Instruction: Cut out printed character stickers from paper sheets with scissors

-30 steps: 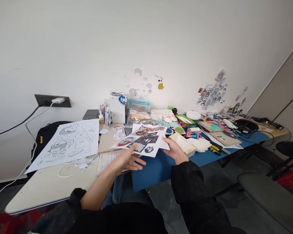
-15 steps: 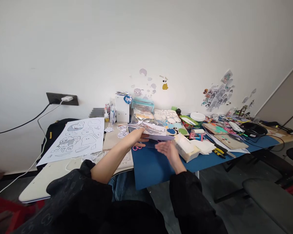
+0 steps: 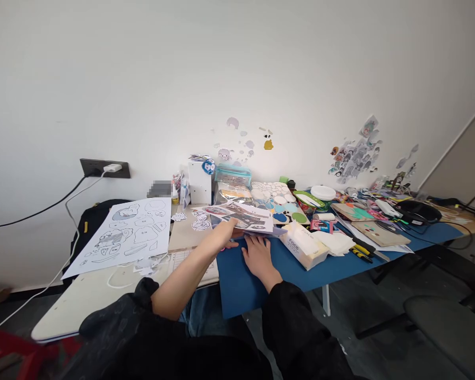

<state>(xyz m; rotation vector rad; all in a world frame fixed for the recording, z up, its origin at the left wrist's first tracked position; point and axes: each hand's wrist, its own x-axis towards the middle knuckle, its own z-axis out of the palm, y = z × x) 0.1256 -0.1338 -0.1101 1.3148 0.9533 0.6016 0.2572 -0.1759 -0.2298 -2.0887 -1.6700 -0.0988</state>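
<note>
My left hand (image 3: pixel 227 232) is closed on the near edge of a stack of printed paper sheets (image 3: pixel 257 217), thumb on top and fingers partly hidden beneath. Grey and brown pictures show on the top sheet. Under the stack's near edge, my right hand (image 3: pixel 258 257) lies flat on the blue mat (image 3: pixel 241 295), fingers stretched forward and apart. Its fingertips reach close to the stack; whether they touch it I cannot tell. A small pink bit, perhaps a scissors handle, peeks out beside my left hand.
To the right sits a tissue pack (image 3: pixel 304 247), with yellow-handled tools (image 3: pixel 362 248) beyond it. Left is a large sheet of line drawings (image 3: pixel 122 232). Behind stand a white file box (image 3: pixel 200 183), a clear zip pouch (image 3: pixel 233 177) and a sticker sheet (image 3: pixel 280 203).
My right hand has come down and left, from hovering near the tissue pack to the mat. The stack in my left hand has tilted so its printed top shows more.
</note>
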